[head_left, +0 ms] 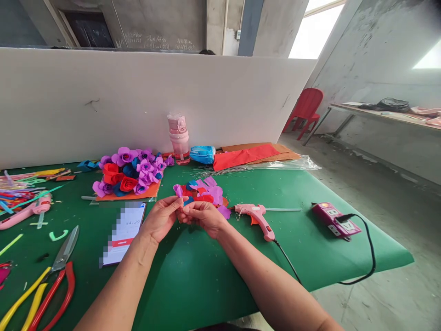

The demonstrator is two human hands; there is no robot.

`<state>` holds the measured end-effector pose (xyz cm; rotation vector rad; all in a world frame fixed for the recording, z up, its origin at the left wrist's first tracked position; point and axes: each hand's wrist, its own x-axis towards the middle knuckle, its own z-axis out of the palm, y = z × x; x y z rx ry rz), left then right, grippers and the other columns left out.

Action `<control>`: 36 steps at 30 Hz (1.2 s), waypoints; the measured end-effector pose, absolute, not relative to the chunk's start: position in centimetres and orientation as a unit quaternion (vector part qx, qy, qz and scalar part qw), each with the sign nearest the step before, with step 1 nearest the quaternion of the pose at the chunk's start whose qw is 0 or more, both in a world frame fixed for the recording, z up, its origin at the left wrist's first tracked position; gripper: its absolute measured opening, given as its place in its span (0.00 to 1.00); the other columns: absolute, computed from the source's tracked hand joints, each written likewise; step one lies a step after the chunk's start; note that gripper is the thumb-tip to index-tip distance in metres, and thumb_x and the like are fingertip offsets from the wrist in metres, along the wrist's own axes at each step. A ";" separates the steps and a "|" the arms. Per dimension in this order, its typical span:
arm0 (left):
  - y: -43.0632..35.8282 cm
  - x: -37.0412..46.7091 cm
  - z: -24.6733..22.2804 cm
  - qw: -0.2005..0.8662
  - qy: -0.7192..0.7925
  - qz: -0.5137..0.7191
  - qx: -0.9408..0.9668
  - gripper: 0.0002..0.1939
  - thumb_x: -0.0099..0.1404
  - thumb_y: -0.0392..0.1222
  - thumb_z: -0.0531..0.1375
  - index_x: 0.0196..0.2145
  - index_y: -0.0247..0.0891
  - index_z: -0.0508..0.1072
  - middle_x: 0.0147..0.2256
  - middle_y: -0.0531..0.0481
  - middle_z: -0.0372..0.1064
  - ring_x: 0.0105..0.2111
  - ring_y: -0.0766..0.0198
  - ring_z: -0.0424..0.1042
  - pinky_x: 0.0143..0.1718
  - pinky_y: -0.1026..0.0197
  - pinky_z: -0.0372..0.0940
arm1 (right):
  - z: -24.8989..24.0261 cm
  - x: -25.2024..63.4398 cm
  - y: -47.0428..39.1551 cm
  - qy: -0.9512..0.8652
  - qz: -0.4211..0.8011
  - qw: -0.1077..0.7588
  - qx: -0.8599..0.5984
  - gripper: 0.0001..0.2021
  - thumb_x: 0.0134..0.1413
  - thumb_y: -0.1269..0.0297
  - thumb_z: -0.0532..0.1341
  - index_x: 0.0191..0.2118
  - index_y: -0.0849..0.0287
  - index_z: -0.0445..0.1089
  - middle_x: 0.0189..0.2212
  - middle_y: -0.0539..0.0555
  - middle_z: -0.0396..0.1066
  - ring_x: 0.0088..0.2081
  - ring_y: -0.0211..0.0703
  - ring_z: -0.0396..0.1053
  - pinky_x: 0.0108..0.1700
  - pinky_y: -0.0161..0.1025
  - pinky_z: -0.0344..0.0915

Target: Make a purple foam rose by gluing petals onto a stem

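My left hand (164, 217) pinches a small curled purple paper petal (178, 190), which stands up above its fingertips. Against it, my right hand (206, 217) is closed in a pinch, its fingertips meeting the left ones; what exactly lies between them is hidden. A blue piece (188, 201) shows just above the right fingers, in the hand or behind it, I cannot tell. Right behind both hands lies a pile of loose purple, red and blue petals (214, 192). To their right, a pink glue gun (254, 213) lies on its side with a clear glue stick in it.
Finished paper flowers (129, 170) sit on orange paper at back left, near a pink bottle (179, 142). A phone (126, 234), scissors (65, 250), a second pink glue gun (29, 211) and coloured strips lie left. A corded purple power strip (334, 219) is right, near the green table's edge.
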<state>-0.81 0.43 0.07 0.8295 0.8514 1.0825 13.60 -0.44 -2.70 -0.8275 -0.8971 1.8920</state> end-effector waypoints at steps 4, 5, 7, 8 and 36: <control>0.6 -0.9 -0.2 0.694 0.380 0.484 0.372 0.11 0.44 0.40 0.72 0.19 0.35 0.73 0.18 0.55 0.66 0.19 0.69 0.64 0.23 0.64 0.63 | -2.5 13.5 -0.5 -0.402 0.728 0.440 -0.338 0.18 0.31 0.52 0.72 0.25 0.62 0.73 0.22 0.50 0.73 0.25 0.34 0.69 0.34 0.35 0.63; 0.6 -0.9 -0.3 0.694 0.382 0.485 0.371 0.12 0.44 0.39 0.72 0.19 0.35 0.72 0.18 0.55 0.66 0.19 0.70 0.65 0.23 0.65 0.62 | -2.4 13.4 -0.5 -0.416 0.718 0.444 -0.339 0.18 0.31 0.52 0.72 0.25 0.62 0.73 0.21 0.50 0.72 0.25 0.34 0.68 0.34 0.35 0.63; 0.5 -0.9 -0.4 0.687 0.388 0.491 0.369 0.13 0.43 0.39 0.72 0.18 0.35 0.70 0.17 0.56 0.66 0.19 0.70 0.65 0.23 0.66 0.62 | -2.4 13.3 -0.6 -0.433 0.704 0.449 -0.339 0.18 0.31 0.52 0.72 0.24 0.62 0.73 0.20 0.49 0.71 0.25 0.34 0.67 0.34 0.35 0.62; 0.5 -0.8 -0.4 0.682 0.392 0.494 0.372 0.14 0.44 0.38 0.72 0.19 0.35 0.69 0.17 0.56 0.66 0.19 0.70 0.64 0.23 0.66 0.61 | -2.3 13.3 -0.6 -0.436 0.703 0.447 -0.340 0.18 0.31 0.52 0.72 0.24 0.62 0.73 0.20 0.49 0.71 0.25 0.34 0.67 0.34 0.35 0.62; 0.5 -0.2 -0.4 0.541 0.479 0.530 0.443 0.12 0.42 0.44 0.71 0.23 0.36 0.76 0.24 0.52 0.72 0.27 0.67 0.66 0.34 0.64 0.61 | -2.9 13.6 -0.3 -0.340 0.749 0.470 -0.319 0.14 0.35 0.56 0.72 0.26 0.62 0.74 0.23 0.50 0.73 0.24 0.33 0.68 0.33 0.35 0.64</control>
